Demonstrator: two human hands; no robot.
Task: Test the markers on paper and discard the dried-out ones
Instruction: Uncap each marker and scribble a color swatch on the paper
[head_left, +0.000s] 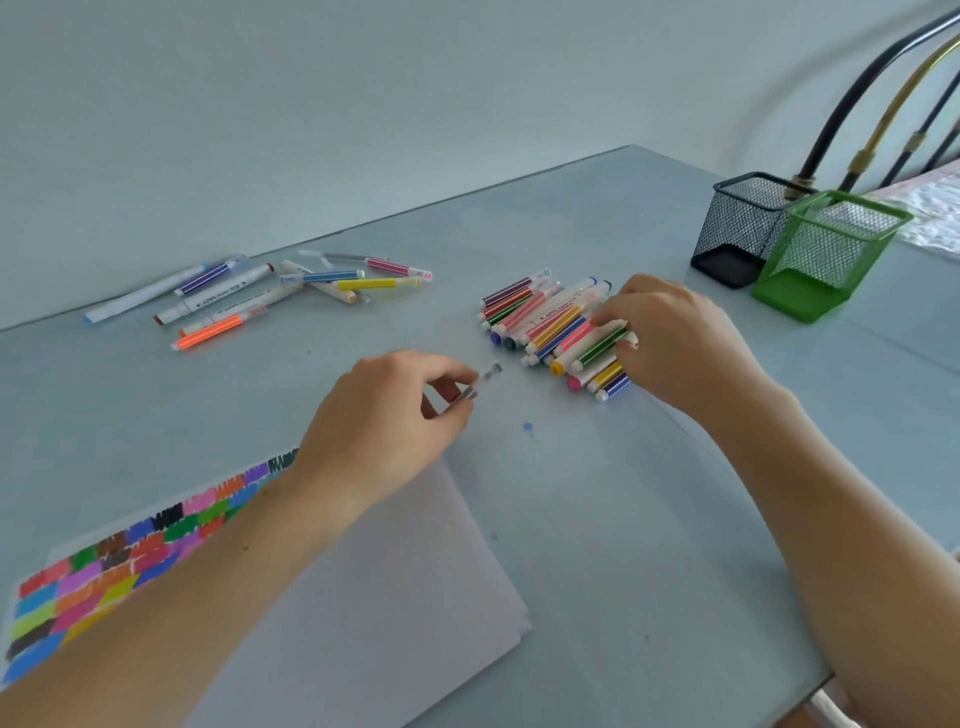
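Left hand (387, 410) pinches a grey marker (475, 387) just above the paper (395, 571) with its colour swatches. Right hand (675, 338) has fingers curled round a green-striped marker (600, 347) atop the marker pile (545, 325). Another bunch of markers (270, 296) lies well apart, far left.

I have one view only, from a wide-angle camera worn on the head, looking forward and down across the table (597, 519) from its near edge. It sits close above the work: both forearms enter from the bottom of the frame, and the left hand (384, 415) and right hand (680, 338) fall near the centre. The far edge of the table runs slanted, rising to the right, so the camera is rolled. The pale wall (363, 104) fills the upper half. Lines bend toward the top right corner. No second view overlaps this one.
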